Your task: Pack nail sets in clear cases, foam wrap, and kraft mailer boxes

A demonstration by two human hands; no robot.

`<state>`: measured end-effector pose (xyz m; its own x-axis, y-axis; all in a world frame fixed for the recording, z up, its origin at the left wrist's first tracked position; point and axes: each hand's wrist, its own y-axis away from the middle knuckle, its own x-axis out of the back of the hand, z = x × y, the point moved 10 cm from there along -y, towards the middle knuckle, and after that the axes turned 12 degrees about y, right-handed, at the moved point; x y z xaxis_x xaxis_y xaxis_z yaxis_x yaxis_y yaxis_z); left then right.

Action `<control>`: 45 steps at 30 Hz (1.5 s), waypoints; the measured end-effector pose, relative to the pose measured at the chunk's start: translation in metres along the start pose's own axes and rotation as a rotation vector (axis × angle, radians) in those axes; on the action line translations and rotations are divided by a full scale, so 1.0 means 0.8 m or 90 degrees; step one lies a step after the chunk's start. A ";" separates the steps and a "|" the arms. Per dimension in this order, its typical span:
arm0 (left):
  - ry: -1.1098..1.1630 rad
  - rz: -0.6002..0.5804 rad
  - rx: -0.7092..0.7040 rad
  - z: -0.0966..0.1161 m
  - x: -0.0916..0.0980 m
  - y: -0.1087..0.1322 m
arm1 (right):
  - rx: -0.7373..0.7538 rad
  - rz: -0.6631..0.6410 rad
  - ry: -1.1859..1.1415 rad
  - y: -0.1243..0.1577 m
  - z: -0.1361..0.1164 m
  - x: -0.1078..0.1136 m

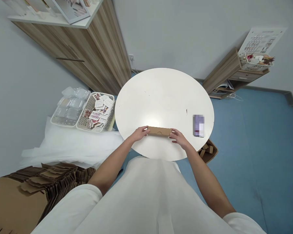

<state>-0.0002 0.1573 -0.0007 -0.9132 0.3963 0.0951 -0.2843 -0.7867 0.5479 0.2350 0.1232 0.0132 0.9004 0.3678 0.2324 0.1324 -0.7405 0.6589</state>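
A small flat brown cardboard box (pixel 159 131) lies on the near part of a round white table (pixel 161 97). My left hand (pixel 140 133) grips its left end with curled fingers. At the box's right end my right hand (pixel 177 137) does the same, fingers closed on it. Both forearms reach in from below.
A blurred phone-like item (pixel 198 125) lies on the table's right side. Two white baskets (pixel 84 110) with packets and clear trays stand at the left on a white cloth. Flattened cardboard blanks (pixel 51 178) are stacked at lower left. An open carton (pixel 208 152) sits under the table's right edge.
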 end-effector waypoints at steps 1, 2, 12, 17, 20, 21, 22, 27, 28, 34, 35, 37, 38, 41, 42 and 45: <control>0.005 -0.007 0.012 -0.003 -0.002 0.000 | -0.001 -0.006 -0.008 0.000 0.000 -0.002; 0.010 -0.011 0.017 -0.004 -0.003 0.000 | -0.003 -0.007 -0.014 0.001 -0.001 -0.002; 0.023 0.003 -0.083 0.017 -0.010 0.011 | 0.035 0.052 -0.022 0.005 -0.011 -0.004; 0.078 0.023 -0.145 0.015 -0.009 0.016 | 0.091 0.108 -0.079 0.013 -0.006 -0.018; 0.043 0.039 -0.151 0.009 -0.010 0.023 | 0.095 0.148 -0.108 0.020 0.008 -0.031; 0.026 0.040 -0.152 0.007 -0.011 0.026 | 0.092 0.163 -0.118 0.022 0.014 -0.036; 0.011 0.041 -0.150 0.004 -0.013 0.028 | 0.086 0.181 -0.129 0.024 0.021 -0.040; -0.040 0.066 -0.098 -0.026 -0.026 0.034 | 0.009 0.278 -0.099 0.031 0.061 -0.047; -0.048 0.075 -0.090 -0.031 -0.029 0.034 | -0.007 0.295 -0.073 0.033 0.066 -0.047; -0.146 0.098 -0.083 -0.037 -0.037 0.025 | -0.054 0.348 0.145 0.044 0.068 -0.043; -0.165 0.083 -0.089 -0.036 -0.039 0.023 | -0.051 0.341 0.178 0.044 0.066 -0.046; -0.195 0.052 -0.106 -0.033 -0.042 0.020 | -0.040 0.330 0.232 0.046 0.062 -0.053; -0.205 0.038 -0.115 -0.033 -0.043 0.019 | -0.039 0.328 0.252 0.046 0.061 -0.056; -0.224 0.011 -0.127 -0.033 -0.046 0.016 | -0.054 0.332 0.283 0.049 0.065 -0.061; -0.226 0.006 -0.127 -0.034 -0.047 0.015 | -0.058 0.330 0.285 0.049 0.066 -0.062; -0.224 0.002 -0.114 -0.035 -0.051 0.012 | -0.054 0.319 0.280 0.046 0.069 -0.063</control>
<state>0.0263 0.1207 -0.0227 -0.7675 0.5069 0.3925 -0.3563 -0.8462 0.3962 0.2175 0.0466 -0.0134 0.5897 0.1993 0.7827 -0.3064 -0.8414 0.4451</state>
